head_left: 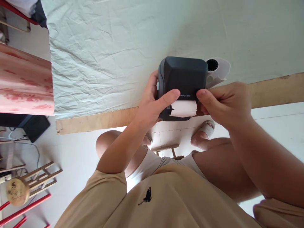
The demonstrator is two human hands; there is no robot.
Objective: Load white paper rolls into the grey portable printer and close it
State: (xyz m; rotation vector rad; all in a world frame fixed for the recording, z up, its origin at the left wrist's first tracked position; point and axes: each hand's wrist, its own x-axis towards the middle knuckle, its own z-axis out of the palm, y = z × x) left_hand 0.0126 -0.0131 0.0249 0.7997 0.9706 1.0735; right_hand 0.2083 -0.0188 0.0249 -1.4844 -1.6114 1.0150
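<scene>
Here, the label printer (pixel 184 76) is clasped at left by the left hand (pixel 151 106), its right edge pinched by the right hand (pixel 226 103).

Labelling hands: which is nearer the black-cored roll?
Right. The right hand is just below the roll in view; the left hand holds the dark device from its left.

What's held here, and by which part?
A dark label printer: the left hand grips its left side, thumb on top. The right hand is at its right edge, beside the paper strip; whether it grips is unclear.
</scene>
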